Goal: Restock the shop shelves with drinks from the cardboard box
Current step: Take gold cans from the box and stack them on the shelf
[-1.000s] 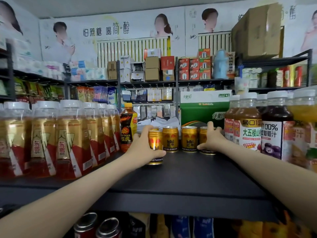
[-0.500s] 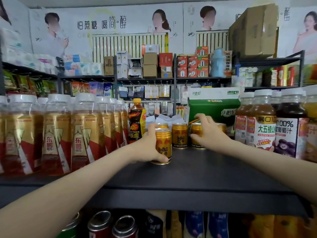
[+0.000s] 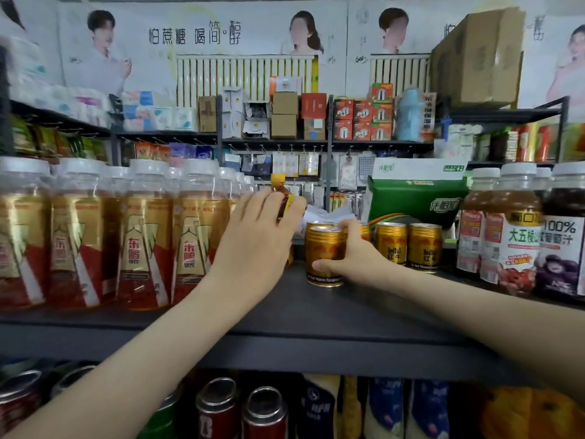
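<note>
Gripping cylindrical gold metal can (image 3: 323, 248) in right hand (image 3: 353, 263) fingers (image 3: 349, 231), left hand (image 3: 258, 239) fingers (image 3: 257, 202) clasping yellow-capped bottle (image 3: 279, 193)

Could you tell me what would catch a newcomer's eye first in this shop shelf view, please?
Two bare arms reach onto the dark shelf: the right hand grips a gold can at the centre, in front of more gold cans, while the left hand reaches around a small yellow-capped bottle just left of it. Rows of white-capped gold-and-red bottles fill the shelf's left side, and dark juice bottles stand on the right.
</note>
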